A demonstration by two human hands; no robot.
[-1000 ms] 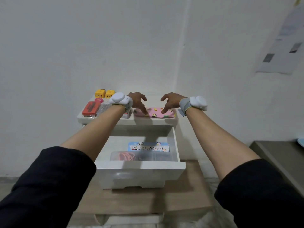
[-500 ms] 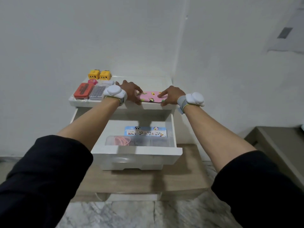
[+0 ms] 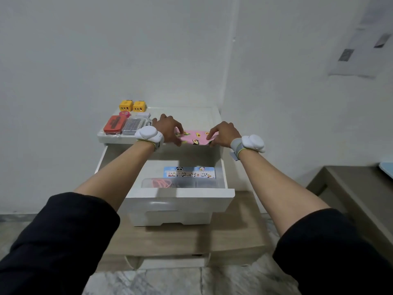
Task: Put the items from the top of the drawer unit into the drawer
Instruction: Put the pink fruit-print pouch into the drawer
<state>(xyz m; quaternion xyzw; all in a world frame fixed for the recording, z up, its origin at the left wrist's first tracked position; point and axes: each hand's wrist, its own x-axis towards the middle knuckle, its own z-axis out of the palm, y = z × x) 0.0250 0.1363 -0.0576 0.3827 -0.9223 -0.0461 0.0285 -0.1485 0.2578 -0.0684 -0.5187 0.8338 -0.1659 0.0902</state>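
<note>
A flat pink pouch with avocado prints [image 3: 194, 137] lies at the front edge of the white drawer unit's top [image 3: 191, 116], slightly over the edge. My left hand [image 3: 168, 129] pinches its left end and my right hand [image 3: 222, 134] pinches its right end. On the top's left side sit two yellow chargers [image 3: 133, 106], a red case [image 3: 113, 124], a grey grid-patterned box [image 3: 133, 126] and a small pink item [image 3: 125, 113]. Below, the drawer [image 3: 180, 195] stands pulled out, holding a panda-print blue box [image 3: 189, 172] and a clear box with pink cord [image 3: 161, 184].
The drawer unit stands on a low wooden table [image 3: 191, 241] in a white wall corner. Another wooden surface [image 3: 350, 188] is at the right. Marble floor [image 3: 170, 282] lies below. Paper sheets [image 3: 361, 50] hang on the right wall.
Both hands have closed onto the ends of the pink pouch and drawn it toward the front edge of the top. The view has tilted downward.
</note>
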